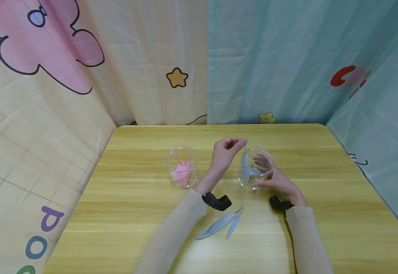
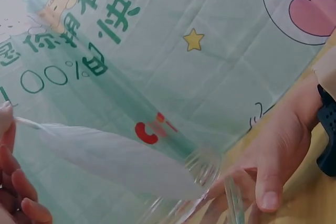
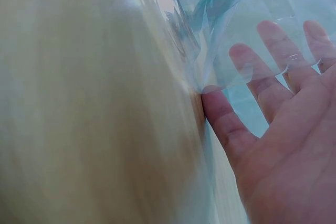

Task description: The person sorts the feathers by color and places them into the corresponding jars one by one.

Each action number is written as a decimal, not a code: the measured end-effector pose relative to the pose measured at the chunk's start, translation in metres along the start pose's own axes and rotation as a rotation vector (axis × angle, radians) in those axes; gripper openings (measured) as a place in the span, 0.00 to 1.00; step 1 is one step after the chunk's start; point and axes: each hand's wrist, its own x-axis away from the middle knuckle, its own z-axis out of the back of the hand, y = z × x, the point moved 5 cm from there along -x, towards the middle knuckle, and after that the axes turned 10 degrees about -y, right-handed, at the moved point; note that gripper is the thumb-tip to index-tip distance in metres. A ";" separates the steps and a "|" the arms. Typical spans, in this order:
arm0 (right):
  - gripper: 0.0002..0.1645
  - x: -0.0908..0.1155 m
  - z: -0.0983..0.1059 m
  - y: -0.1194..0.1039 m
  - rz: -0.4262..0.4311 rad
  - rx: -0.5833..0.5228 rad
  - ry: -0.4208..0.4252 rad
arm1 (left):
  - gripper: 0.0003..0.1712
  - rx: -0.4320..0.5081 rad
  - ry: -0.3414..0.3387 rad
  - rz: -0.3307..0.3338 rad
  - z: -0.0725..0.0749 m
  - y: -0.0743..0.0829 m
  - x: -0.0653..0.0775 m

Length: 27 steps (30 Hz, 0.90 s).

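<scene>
My left hand [image 1: 224, 153] pinches a pale blue-grey feather [image 2: 115, 161] by its quill, just above the rim of a clear plastic cup [image 1: 261, 174]. The feather hangs down, and its vane shows at the left side of this cup in the head view. Around the cup's right side is my right hand [image 1: 277, 179], thumb in front and fingers behind. In the right wrist view its fingertips [image 3: 242, 56] show through the clear wall. Two more pale blue-grey feathers, one large [image 1: 217, 226] and one small [image 1: 233, 227], lie on the table nearer me.
Left of my left hand stands a second clear cup [image 1: 193, 175] with pink feathers [image 1: 182, 171] inside. The wooden table [image 1: 133, 213] meets printed curtains [image 1: 164, 45] at its back edge. Black wrist cameras [image 1: 216, 202] sit on both wrists.
</scene>
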 end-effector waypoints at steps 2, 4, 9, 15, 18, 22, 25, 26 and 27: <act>0.61 0.001 -0.001 0.001 -0.011 0.003 0.004 | 0.13 0.019 0.077 -0.064 -0.003 0.005 -0.005; 0.61 0.002 -0.002 0.001 -0.025 0.005 0.010 | 0.12 0.043 0.128 -0.126 -0.007 0.008 -0.008; 0.62 0.003 -0.004 0.001 -0.067 0.009 0.035 | 0.08 0.027 0.140 -0.191 -0.017 0.007 -0.008; 0.60 0.001 -0.010 -0.016 -0.051 -0.001 0.018 | 0.10 -0.071 0.011 -0.172 -0.023 0.013 0.007; 0.59 0.001 -0.010 -0.021 -0.035 0.001 0.007 | 0.11 -0.104 -0.041 -0.150 -0.019 0.010 0.013; 0.60 0.000 -0.005 -0.016 -0.021 -0.003 0.007 | 0.10 -0.156 -0.056 -0.111 -0.008 -0.008 0.017; 0.60 -0.001 -0.005 -0.018 -0.004 -0.018 -0.001 | 0.10 -0.238 -0.082 -0.046 0.001 -0.030 0.023; 0.60 -0.001 -0.005 -0.021 0.002 -0.024 -0.003 | 0.10 -0.285 -0.108 -0.011 0.003 -0.038 0.025; 0.60 -0.001 -0.005 -0.020 0.005 -0.019 -0.006 | 0.11 -0.335 -0.142 0.032 0.004 -0.043 0.029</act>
